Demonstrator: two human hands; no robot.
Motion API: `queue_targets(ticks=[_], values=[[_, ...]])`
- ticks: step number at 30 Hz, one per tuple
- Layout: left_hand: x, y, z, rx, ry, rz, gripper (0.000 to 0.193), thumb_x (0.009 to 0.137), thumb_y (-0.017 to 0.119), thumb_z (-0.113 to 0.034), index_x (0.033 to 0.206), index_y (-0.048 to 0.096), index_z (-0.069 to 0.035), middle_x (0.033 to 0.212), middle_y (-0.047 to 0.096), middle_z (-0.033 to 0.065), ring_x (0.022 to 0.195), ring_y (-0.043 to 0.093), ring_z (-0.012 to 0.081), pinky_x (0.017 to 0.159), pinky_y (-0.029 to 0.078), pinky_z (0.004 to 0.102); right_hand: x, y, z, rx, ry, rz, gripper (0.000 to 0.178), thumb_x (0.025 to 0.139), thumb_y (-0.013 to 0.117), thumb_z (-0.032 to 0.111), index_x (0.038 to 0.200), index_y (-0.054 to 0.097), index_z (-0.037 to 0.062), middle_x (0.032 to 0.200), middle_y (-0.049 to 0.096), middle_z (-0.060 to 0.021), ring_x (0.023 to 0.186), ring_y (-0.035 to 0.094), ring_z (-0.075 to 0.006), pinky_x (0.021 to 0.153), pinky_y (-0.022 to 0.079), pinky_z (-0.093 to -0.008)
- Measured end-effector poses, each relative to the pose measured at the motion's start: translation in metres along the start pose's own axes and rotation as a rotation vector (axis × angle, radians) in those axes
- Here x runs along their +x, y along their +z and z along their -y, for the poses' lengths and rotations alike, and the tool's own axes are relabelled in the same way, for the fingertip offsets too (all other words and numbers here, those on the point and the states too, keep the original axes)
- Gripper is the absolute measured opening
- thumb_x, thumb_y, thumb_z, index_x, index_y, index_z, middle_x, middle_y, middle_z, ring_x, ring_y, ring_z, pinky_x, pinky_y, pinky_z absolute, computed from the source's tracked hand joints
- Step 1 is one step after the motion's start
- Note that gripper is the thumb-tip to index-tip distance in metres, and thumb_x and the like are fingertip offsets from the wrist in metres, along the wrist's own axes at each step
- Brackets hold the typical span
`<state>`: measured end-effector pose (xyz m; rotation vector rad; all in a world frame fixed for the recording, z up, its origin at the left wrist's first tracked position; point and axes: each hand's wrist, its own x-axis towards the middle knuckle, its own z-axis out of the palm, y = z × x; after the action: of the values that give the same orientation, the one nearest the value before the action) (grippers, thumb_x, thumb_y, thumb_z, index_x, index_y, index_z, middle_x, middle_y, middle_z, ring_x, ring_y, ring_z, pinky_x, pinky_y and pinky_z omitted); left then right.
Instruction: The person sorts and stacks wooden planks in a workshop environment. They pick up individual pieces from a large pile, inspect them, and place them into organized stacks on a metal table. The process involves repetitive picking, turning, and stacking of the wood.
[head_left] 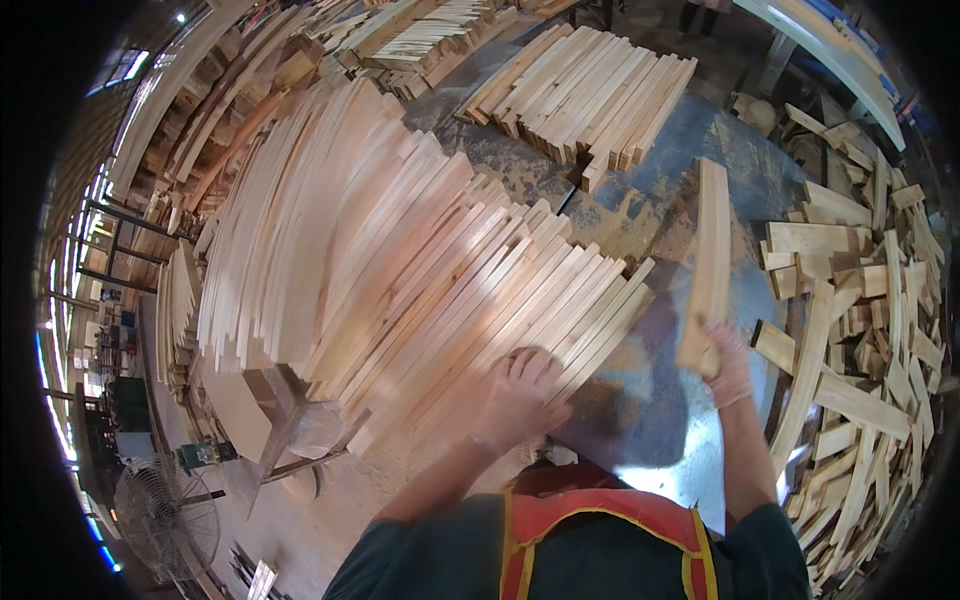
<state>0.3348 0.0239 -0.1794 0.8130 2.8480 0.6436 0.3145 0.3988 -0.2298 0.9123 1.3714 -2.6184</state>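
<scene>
My right hand (728, 362) grips the near end of a pale wooden board (710, 245), which points away from me over the metal table. My left hand (522, 398) is closed at the near ends of a long row of wooden strips (470, 270), its fingers curled over a strip there; the exact grip is partly hidden and slightly blurred. The strips stand side by side on edge, and the row's right end lies just past my left hand.
A second batch of strips (590, 90) lies farther back on the sawdust-strewn metal table (640, 400). At the right is a jumbled heap of offcuts (860, 370). A wire-caged fan (167, 515) stands at the lower left, and more timber (215, 110) is stacked at the far left.
</scene>
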Motion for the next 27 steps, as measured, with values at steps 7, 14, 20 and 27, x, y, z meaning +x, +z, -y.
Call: queue_targets(ticks=[7,14,20,27], values=[[0.015,-0.047,-0.045,-0.449,-0.477,0.300,0.094,0.089,0.076,-0.038,0.166,0.028,-0.011,0.147,0.057,0.0247,0.125,0.065,0.0401,0.105,0.053,0.0489,-0.190,0.116,-0.148,-0.736,0.143,0.438,0.054,0.094,0.078,0.009,0.142,0.052,0.0049,0.130,0.065,-0.0069,0.125,0.060,-0.0208,0.106,0.051,-0.0365],[-0.072,-0.056,0.005,-0.314,-0.337,0.301,0.090,0.092,0.069,-0.046,0.165,0.032,-0.009,0.144,0.061,0.0254,0.132,0.061,0.0380,0.111,0.048,0.0470,-0.124,0.171,-0.154,-0.043,0.204,0.248,0.054,0.100,0.069,0.036,0.144,0.052,0.0094,0.127,0.066,-0.0127,0.115,0.065,-0.0268,0.090,0.059,-0.0428],[-0.119,-0.046,0.123,0.321,-0.160,-0.167,0.078,0.098,0.061,-0.051,0.157,0.044,-0.002,0.160,0.045,0.0188,0.151,0.038,0.0351,0.129,0.021,0.0519,-0.087,0.194,-0.193,0.135,0.265,0.035,0.048,0.095,0.075,0.043,0.128,0.062,0.0092,0.114,0.066,-0.0116,0.094,0.067,-0.0304,0.076,0.060,-0.0487],[-0.156,-0.013,0.182,0.117,0.060,-0.025,0.053,0.098,0.062,-0.020,0.150,0.052,-0.012,0.161,0.047,0.0127,0.139,0.051,0.0320,0.113,0.044,0.0429,-0.066,0.215,-0.200,-0.461,0.238,0.082,0.049,0.093,0.074,0.052,0.101,0.065,0.0048,0.080,0.061,-0.0093,0.068,0.060,-0.0242,0.061,0.057,-0.0431]])
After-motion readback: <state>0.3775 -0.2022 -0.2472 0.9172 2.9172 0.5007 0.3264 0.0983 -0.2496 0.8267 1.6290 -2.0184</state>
